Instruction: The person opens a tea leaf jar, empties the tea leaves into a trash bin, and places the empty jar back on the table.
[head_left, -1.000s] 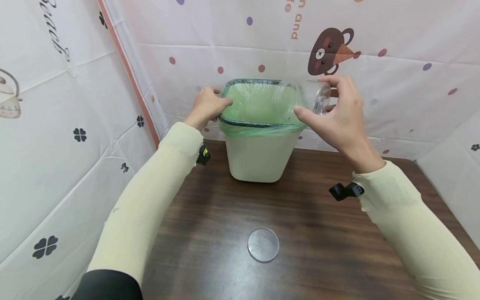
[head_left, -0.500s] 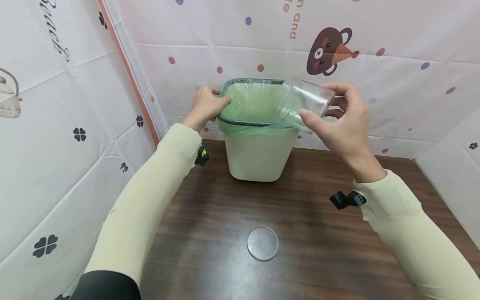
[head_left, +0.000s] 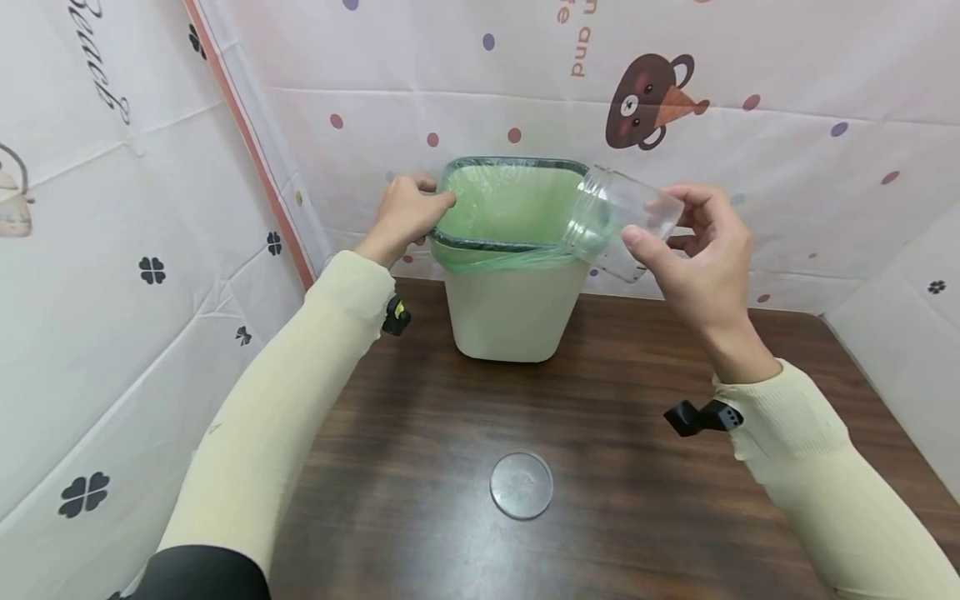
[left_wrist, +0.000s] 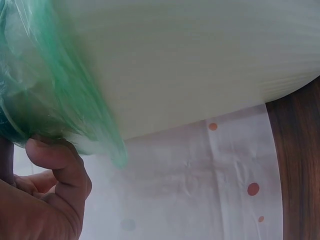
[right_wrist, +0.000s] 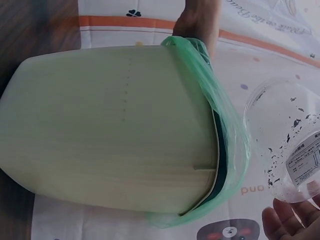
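A pale green trash bin stands upright at the back of the table, lined with a thin green bag folded over its rim. My left hand grips the bin's left rim through the bag, thumb on the inner side; the left wrist view shows its curled fingers at the bag's edge. In my right hand is a clear plastic jar, held near its base and lying on its side, its threaded mouth overlapping the bin's right rim. Dark flecks and a printed label show on the jar in the right wrist view.
A clear round lid lies flat on the dark wooden table, in front of the bin. Printed white cloth hangs close behind the bin and along both sides.
My right hand has drawn the jar rightward and slightly down, from over the bin's opening to its right rim, turning it a little. The left hand stays on the rim.
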